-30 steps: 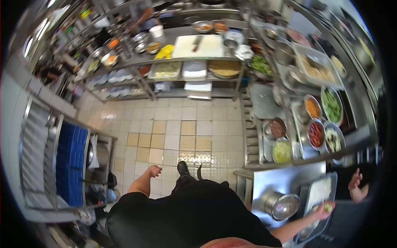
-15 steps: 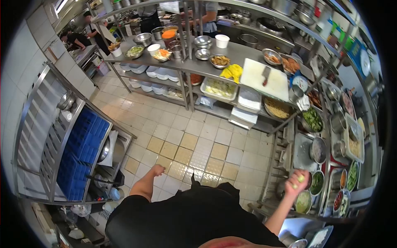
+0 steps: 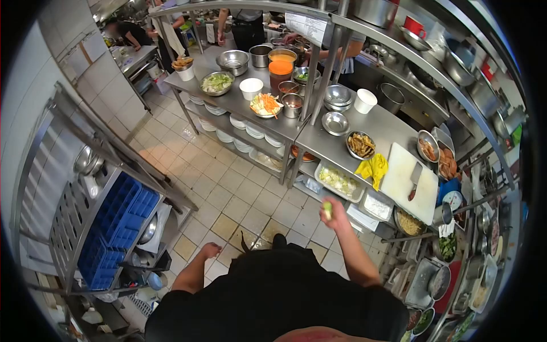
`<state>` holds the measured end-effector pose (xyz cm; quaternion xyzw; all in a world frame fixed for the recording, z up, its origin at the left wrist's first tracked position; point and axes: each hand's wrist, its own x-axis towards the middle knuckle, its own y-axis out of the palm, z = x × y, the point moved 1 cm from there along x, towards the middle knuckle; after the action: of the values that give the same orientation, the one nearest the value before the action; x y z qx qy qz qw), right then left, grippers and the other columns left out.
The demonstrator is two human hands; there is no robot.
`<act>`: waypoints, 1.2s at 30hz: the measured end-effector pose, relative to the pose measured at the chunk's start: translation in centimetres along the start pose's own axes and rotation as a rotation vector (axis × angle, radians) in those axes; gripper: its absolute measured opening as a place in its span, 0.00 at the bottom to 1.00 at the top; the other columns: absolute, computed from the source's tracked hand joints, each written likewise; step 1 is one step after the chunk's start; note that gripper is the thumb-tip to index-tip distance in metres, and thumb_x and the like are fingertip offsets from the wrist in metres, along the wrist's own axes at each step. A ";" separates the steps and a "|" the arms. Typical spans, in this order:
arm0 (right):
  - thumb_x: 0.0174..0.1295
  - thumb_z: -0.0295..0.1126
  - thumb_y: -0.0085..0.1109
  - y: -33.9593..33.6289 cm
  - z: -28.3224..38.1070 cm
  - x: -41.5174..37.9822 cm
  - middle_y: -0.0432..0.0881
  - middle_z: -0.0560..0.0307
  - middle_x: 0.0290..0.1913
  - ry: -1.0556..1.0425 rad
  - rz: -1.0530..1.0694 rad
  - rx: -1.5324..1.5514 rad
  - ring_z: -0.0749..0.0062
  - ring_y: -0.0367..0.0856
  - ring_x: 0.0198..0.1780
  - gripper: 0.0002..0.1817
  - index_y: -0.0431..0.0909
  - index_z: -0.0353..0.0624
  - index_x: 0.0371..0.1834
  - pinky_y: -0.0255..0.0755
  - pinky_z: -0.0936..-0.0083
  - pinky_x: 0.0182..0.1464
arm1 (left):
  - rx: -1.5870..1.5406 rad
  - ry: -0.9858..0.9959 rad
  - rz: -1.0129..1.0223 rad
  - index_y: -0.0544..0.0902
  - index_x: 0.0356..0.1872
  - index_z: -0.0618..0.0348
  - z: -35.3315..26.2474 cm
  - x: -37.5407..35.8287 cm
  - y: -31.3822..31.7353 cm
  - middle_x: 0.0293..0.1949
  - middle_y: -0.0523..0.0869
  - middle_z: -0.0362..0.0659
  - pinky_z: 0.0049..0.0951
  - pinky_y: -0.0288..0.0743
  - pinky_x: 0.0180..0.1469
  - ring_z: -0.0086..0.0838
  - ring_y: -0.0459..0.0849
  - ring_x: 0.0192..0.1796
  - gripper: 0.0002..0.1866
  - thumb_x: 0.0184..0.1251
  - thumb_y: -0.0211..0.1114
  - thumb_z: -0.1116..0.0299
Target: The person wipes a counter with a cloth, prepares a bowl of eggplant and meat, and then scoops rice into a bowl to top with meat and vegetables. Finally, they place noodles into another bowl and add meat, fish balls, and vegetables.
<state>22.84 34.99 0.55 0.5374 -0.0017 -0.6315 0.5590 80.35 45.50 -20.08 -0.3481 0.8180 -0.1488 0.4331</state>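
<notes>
My right hand [image 3: 337, 218] is raised in front of my body, closed on a pale green piece of vegetable [image 3: 327, 210] whose exact kind I cannot make out. Down at my left side, my left hand [image 3: 211, 249] hangs with its fingers curled in, and nothing shows in it. The nearest surface to my right hand is the steel counter [image 3: 319, 137]. Its lower shelf carries a tray of chopped pale green vegetable [image 3: 337, 178]. Above stand a bowl of cut vegetables with orange strips [image 3: 266, 105] and a bowl of chopped greens [image 3: 216, 83].
A white cutting board [image 3: 396, 176] bears a knife [image 3: 414, 183], with a yellow cloth [image 3: 373, 169] beside it. Blue crates [image 3: 119, 222] fill the rack at left. Food pans [image 3: 426, 279] line the right side. Several people stand beyond the counter. The tiled floor looks wet.
My body has turned and moved nearer the counter. My right hand has left the pans at right and come in front of me, still holding the green piece. My left hand stays low.
</notes>
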 end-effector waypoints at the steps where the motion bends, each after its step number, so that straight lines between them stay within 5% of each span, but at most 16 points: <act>1: 0.65 0.40 0.51 5.1 2.2 1.7 0.73 0.62 0.21 -0.104 -0.032 -0.193 0.74 0.71 0.16 0.09 0.72 0.48 0.33 0.63 0.78 0.13 | -0.210 -0.191 -0.001 0.78 0.51 0.57 1.4 -0.3 -1.1 0.43 0.86 0.46 0.38 0.78 0.37 0.36 0.84 0.38 0.17 0.66 0.55 0.61; 4: 0.63 0.36 0.54 15.2 8.2 11.8 0.74 0.62 0.23 -0.342 0.049 -0.599 0.75 0.72 0.17 0.08 0.74 0.44 0.33 0.64 0.79 0.16 | -0.776 -0.606 -0.154 0.79 0.47 0.52 0.7 -2.3 -5.2 0.45 0.83 0.44 0.39 0.75 0.32 0.38 0.83 0.38 0.14 0.62 0.55 0.64; 7: 0.61 0.35 0.60 23.8 12.3 21.1 0.76 0.58 0.20 -0.687 -0.179 -0.889 0.71 0.75 0.18 0.09 0.75 0.42 0.31 0.66 0.73 0.18 | -0.905 -0.823 -0.161 0.80 0.50 0.49 2.3 -0.3 -6.9 0.45 0.84 0.43 0.35 0.73 0.29 0.35 0.83 0.36 0.14 0.68 0.53 0.61; 10: 0.61 0.34 0.59 31.1 15.2 28.5 0.78 0.52 0.25 -1.443 -0.271 -1.187 0.59 0.79 0.28 0.08 0.76 0.41 0.32 0.72 0.66 0.31 | -0.644 -0.824 0.092 0.79 0.54 0.47 4.3 4.3 -9.9 0.45 0.85 0.42 0.37 0.74 0.30 0.34 0.84 0.34 0.16 0.71 0.51 0.59; 15: 0.61 0.32 0.56 37.8 17.3 36.1 0.77 0.44 0.39 -1.509 -0.295 -1.352 0.46 0.75 0.45 0.07 0.76 0.41 0.38 0.68 0.58 0.50 | -0.568 -0.399 0.214 0.82 0.34 0.55 10.7 19.9 -19.0 0.29 0.84 0.44 0.40 0.76 0.27 0.38 0.83 0.29 0.10 0.65 0.57 0.61; 16: 0.61 0.31 0.56 38.4 17.3 37.2 0.76 0.44 0.38 -1.502 -0.272 -1.347 0.46 0.74 0.46 0.07 0.76 0.41 0.39 0.67 0.58 0.52 | 0.247 0.090 0.224 0.81 0.32 0.53 9.3 22.8 -23.4 0.28 0.84 0.46 0.37 0.78 0.33 0.40 0.84 0.35 0.06 0.59 0.58 0.65; 17: 0.61 0.30 0.55 38.4 17.3 38.7 0.76 0.47 0.41 -1.523 -0.291 -1.437 0.47 0.74 0.46 0.07 0.76 0.42 0.39 0.66 0.56 0.53 | 0.566 0.409 -0.080 0.82 0.29 0.53 7.6 24.6 -27.4 0.29 0.84 0.47 0.36 0.78 0.36 0.43 0.84 0.37 0.06 0.54 0.61 0.66; 18: 0.60 0.30 0.55 38.9 17.3 39.3 0.76 0.49 0.44 -1.522 -0.357 -1.596 0.50 0.73 0.48 0.07 0.75 0.42 0.40 0.66 0.55 0.55 | 0.495 0.381 -0.267 0.82 0.27 0.56 7.2 27.2 -30.3 0.28 0.84 0.44 0.34 0.78 0.36 0.37 0.84 0.35 0.07 0.57 0.60 0.65; 20: 0.60 0.31 0.54 38.3 16.7 41.0 0.77 0.52 0.54 -1.568 -0.437 -1.703 0.49 0.72 0.57 0.14 0.76 0.44 0.49 0.62 0.54 0.62 | -0.571 -0.162 -0.344 0.83 0.26 0.59 0.9 27.9 -38.2 0.27 0.84 0.42 0.31 0.78 0.36 0.30 0.84 0.33 0.10 0.60 0.60 0.64; 25: 0.62 0.39 0.53 38.3 15.6 41.1 0.71 0.51 0.63 -1.345 -0.496 -1.845 0.44 0.61 0.67 0.22 0.73 0.45 0.59 0.52 0.50 0.68 | -0.962 -0.006 -0.356 0.83 0.31 0.58 -0.1 33.3 -44.4 0.28 0.85 0.42 0.30 0.78 0.36 0.27 0.83 0.30 0.11 0.61 0.58 0.63; 28: 0.61 0.42 0.53 39.1 15.0 41.1 0.68 0.51 0.66 -1.204 -0.530 -1.901 0.45 0.56 0.70 0.24 0.72 0.45 0.59 0.47 0.47 0.69 | -0.570 -0.080 -0.207 0.82 0.33 0.53 2.5 35.1 -43.8 0.31 0.85 0.41 0.34 0.78 0.38 0.31 0.83 0.34 0.06 0.57 0.59 0.66; 30: 0.61 0.43 0.53 39.2 14.8 41.6 0.67 0.51 0.66 -1.197 -0.544 -1.922 0.46 0.55 0.71 0.24 0.72 0.45 0.60 0.46 0.47 0.69 | 0.011 0.466 -0.277 0.80 0.29 0.48 5.8 34.9 -42.1 0.32 0.83 0.39 0.40 0.77 0.41 0.38 0.81 0.42 0.07 0.45 0.64 0.67; 31: 0.61 0.43 0.53 39.3 14.7 41.9 0.66 0.51 0.67 -1.191 -0.550 -1.933 0.46 0.54 0.71 0.25 0.71 0.45 0.60 0.45 0.46 0.70 | -0.297 0.190 -0.141 0.81 0.30 0.47 6.6 34.6 -40.9 0.32 0.84 0.39 0.40 0.77 0.40 0.37 0.82 0.41 0.08 0.45 0.65 0.66; 33: 0.62 0.42 0.52 39.5 14.7 42.2 0.65 0.50 0.68 -1.176 -0.540 -1.936 0.47 0.54 0.72 0.25 0.69 0.45 0.61 0.43 0.48 0.70 | 0.578 0.487 -0.064 0.83 0.40 0.56 10.4 35.1 -38.1 0.34 0.85 0.38 0.30 0.77 0.30 0.28 0.83 0.31 0.10 0.61 0.60 0.66; 35: 0.62 0.41 0.52 39.3 14.5 42.2 0.64 0.50 0.68 -1.168 -0.533 -1.951 0.48 0.53 0.72 0.25 0.68 0.46 0.62 0.44 0.48 0.70 | -0.037 -0.184 0.248 0.82 0.45 0.55 10.2 32.5 -37.7 0.32 0.85 0.38 0.32 0.76 0.24 0.29 0.83 0.26 0.12 0.67 0.56 0.63; 36: 0.63 0.42 0.50 39.3 14.7 42.3 0.62 0.50 0.69 -1.139 -0.532 -1.978 0.49 0.53 0.72 0.26 0.67 0.46 0.63 0.43 0.48 0.70 | 0.020 -0.166 0.303 0.82 0.44 0.54 10.8 31.7 -37.5 0.32 0.85 0.39 0.32 0.76 0.24 0.29 0.83 0.26 0.12 0.67 0.55 0.63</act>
<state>49.07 -18.51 1.84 -0.5085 0.3526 -0.6041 0.5021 93.57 -2.77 -25.10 -0.2275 0.8210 -0.0606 0.5202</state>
